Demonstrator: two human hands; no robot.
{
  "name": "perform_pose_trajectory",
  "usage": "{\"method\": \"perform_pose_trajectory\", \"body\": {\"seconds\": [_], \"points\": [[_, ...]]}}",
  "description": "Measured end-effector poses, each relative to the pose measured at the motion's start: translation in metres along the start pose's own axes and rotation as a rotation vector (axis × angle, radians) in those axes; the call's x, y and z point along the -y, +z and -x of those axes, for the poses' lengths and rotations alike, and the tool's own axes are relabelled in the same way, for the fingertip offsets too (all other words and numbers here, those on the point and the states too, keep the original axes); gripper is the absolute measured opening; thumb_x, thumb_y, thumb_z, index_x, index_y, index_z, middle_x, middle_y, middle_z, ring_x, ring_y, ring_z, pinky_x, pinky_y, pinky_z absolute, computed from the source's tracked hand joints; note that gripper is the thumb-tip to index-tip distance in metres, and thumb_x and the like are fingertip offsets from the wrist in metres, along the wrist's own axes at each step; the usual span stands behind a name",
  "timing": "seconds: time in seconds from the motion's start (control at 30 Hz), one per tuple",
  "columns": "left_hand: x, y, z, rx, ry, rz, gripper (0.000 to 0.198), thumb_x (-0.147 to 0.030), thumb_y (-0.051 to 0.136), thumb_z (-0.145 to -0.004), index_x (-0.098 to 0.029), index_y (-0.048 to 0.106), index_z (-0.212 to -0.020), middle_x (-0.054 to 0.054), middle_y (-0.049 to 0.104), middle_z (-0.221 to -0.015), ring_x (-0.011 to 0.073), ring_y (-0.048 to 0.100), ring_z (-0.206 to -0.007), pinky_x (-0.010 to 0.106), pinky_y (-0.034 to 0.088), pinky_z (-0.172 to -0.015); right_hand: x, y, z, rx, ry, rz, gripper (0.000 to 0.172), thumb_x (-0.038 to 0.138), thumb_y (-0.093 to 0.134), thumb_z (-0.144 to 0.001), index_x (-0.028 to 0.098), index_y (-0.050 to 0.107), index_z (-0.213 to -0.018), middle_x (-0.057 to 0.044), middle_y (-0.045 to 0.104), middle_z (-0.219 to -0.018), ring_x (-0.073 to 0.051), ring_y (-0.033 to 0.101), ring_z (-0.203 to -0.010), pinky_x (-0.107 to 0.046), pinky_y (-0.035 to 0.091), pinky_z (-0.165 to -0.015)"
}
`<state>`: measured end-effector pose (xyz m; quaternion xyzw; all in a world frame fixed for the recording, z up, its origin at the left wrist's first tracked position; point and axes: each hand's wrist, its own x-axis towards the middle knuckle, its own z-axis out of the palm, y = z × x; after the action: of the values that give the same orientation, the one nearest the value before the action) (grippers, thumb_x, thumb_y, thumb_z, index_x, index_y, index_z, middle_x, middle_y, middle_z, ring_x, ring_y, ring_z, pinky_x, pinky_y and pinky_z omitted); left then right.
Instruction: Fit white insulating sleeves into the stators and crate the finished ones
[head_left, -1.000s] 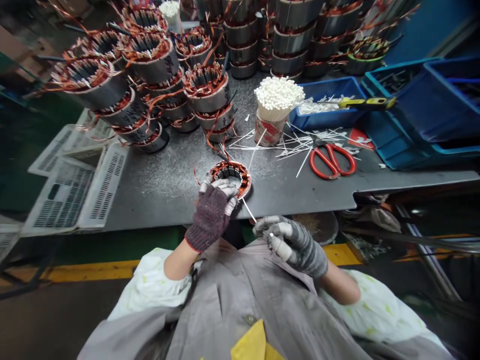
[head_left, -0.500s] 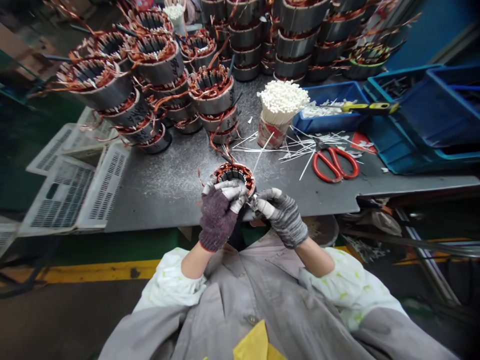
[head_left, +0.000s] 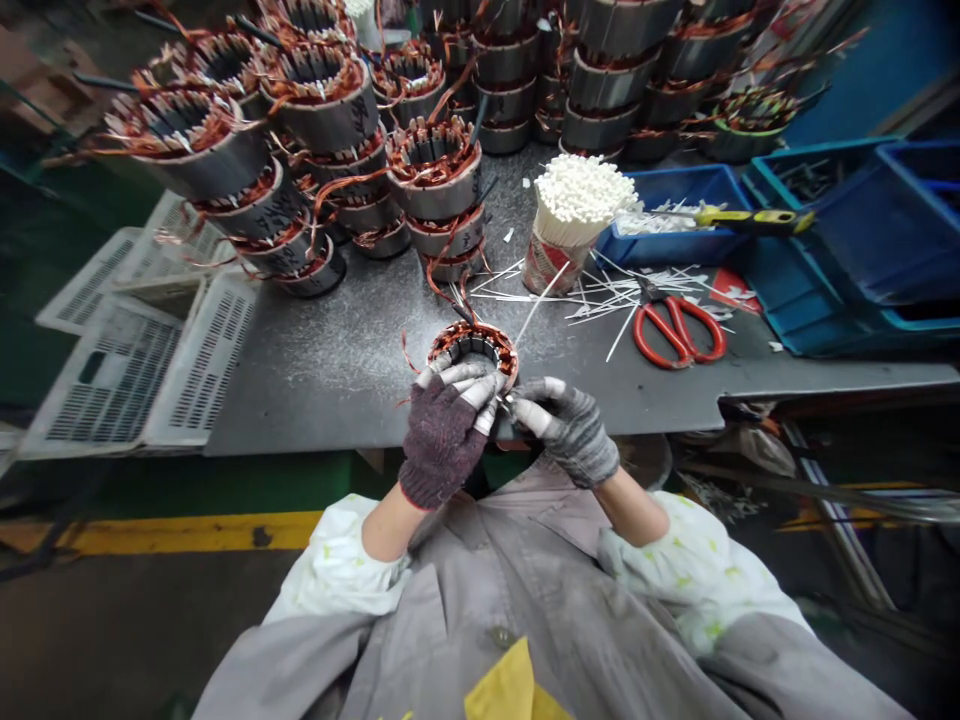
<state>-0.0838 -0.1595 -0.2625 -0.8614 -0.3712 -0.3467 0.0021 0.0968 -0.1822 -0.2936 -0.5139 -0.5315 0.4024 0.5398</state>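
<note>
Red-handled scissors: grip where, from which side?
Probably by the red loops of the scissors, from the near bench edge with the right hand, which is closer. They lie flat, loops toward the wearer; the blades point away, toward loose white sticks.

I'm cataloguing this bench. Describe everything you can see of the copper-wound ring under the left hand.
The copper-wound ring is round with an open middle, coppery wire bundled along its rim and dark segments lining the inside. It sits flat near the front of the grey bench. A dark sleeve juts from its far side; a thin white strand slants up by its right. The left hand covers its near left part; the right hand is at its near right edge, contact unclear.
</note>
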Motion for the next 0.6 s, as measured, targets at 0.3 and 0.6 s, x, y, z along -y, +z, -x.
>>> {"method": "perform_pose_trajectory", "body": {"seconds": [0.3,0.6], "points": [[0.004,0.001,0.002,0.04,0.026,-0.021,0.03,-0.021,0.056,-0.097,-0.024,0.065,-0.125,0.005,0.076,-0.119,0.0227,0.064,-0.123,0.05,0.042,-0.115,0.001,-0.001,-0.006,0.041,0.009,0.069,0.018,0.039,0.073,-0.082,0.022,0.073,-0.082,-0.002,0.076,-0.075,-0.017,0.07,-0.066,-0.029,0.059,-0.064],[0.004,-0.001,0.001,0.047,0.047,-0.006,0.036,-0.021,0.056,-0.096,-0.025,0.063,-0.13,0.006,0.075,-0.121,0.0237,0.064,-0.125,0.051,0.042,-0.116,0.0,-0.004,-0.009,0.151,-0.034,0.117,0.018,0.04,0.069,-0.088,0.023,0.075,-0.087,-0.002,0.077,-0.081,-0.018,0.07,-0.071,-0.031,0.058,-0.069]]}}
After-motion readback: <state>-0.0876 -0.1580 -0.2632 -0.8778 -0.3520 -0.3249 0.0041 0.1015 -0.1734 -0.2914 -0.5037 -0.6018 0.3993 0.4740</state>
